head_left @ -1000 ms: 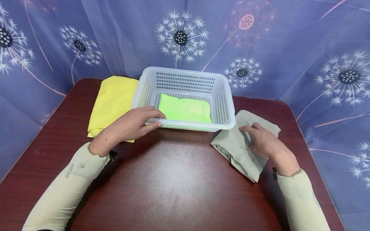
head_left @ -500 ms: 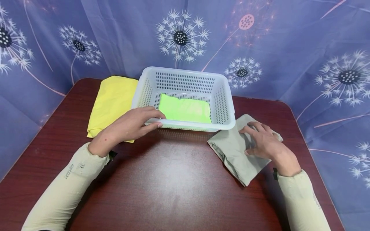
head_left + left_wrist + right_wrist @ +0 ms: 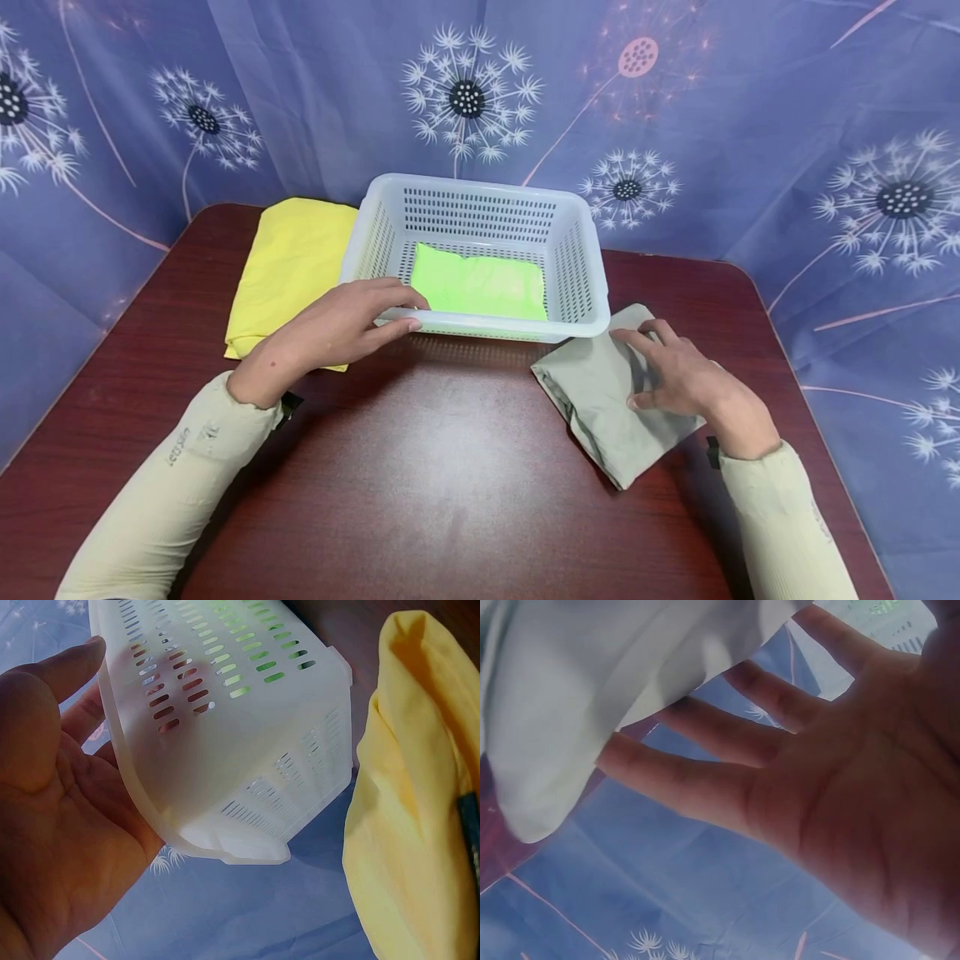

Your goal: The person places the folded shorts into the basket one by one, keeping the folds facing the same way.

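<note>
My left hand (image 3: 330, 325) holds the near rim of a white perforated plastic basket (image 3: 495, 324), its thumb outside and its fingers over the inside. Through the wall, the left wrist view shows those fingers as a blurred shadow. On the basket's floor lies a bright green folded cloth (image 3: 480, 285). At the right, my right hand (image 3: 686, 379) touches a grey folded cloth (image 3: 588, 383) with spread fingertips. Its fingers (image 3: 682, 780) look nearly straight in the right wrist view and meet the edge of the cloth. One corner of the grey cloth reaches the basket's front right corner.
A yellow folded cloth (image 3: 292, 258) lies left of the basket, partly behind the left forearm. The dark red wooden table (image 3: 450, 500) ends at a blue curtain (image 3: 337, 92) with dandelion prints behind and at both sides.
The grey cloth has turned and slid a little toward the front left under the right hand, whose fingers shifted slightly. My left hand and the basket stay put.
</note>
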Demonstrator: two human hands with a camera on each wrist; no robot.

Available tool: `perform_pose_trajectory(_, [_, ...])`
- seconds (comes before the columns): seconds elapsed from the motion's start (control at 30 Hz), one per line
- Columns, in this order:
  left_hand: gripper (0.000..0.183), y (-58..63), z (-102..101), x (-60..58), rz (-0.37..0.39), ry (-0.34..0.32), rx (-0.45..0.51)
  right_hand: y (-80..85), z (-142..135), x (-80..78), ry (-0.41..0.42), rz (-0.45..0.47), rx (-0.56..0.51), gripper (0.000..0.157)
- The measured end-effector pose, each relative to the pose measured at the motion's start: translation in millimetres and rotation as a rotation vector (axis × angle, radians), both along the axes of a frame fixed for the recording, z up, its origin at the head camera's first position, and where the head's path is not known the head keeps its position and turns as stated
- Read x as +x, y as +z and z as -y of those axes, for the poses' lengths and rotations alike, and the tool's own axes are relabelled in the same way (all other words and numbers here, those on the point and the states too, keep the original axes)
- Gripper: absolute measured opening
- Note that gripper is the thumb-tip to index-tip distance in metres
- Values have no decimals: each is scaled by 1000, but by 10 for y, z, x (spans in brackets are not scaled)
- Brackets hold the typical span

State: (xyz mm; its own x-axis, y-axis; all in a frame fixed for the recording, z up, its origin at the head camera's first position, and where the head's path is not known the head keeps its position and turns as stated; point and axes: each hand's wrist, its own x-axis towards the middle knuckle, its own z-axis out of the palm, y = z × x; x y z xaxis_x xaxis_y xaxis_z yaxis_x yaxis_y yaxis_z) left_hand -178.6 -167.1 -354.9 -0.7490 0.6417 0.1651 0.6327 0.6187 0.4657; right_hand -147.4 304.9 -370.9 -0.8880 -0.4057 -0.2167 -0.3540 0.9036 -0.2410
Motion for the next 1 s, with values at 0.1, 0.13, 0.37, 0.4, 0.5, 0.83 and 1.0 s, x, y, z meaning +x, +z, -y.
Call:
perform_pose_trajectory(0.1, [24,-2,-1,3,6,1,-2,5,14,15,5,-1,9,97])
perform_pose_trajectory(0.13, [24,-3,-1,4,6,1,-3,6,18,21,9,-2,9,97])
perform_pose_trajectory(0.37, [24,1,-3,5,-1,-1,-3,26,56,70,7,40,44,101])
perform_pose_trajectory(0.4, [24,2,-2,5,-1,-1,-3,30,62,75,5,47,51,102])
perform_pose_trajectory(0.5, [24,4,-2,6,-2,-2,-2,37,80,95,7,51,70,104])
perform_pose_trajectory(0.83, [24,5,-2,5,-2,0,-4,53,123,119,41,15,58,100])
perform_pose_trajectory(1.0, [24,8,1,3,-8,-3,-4,55,134,116,71,-10,65,99])
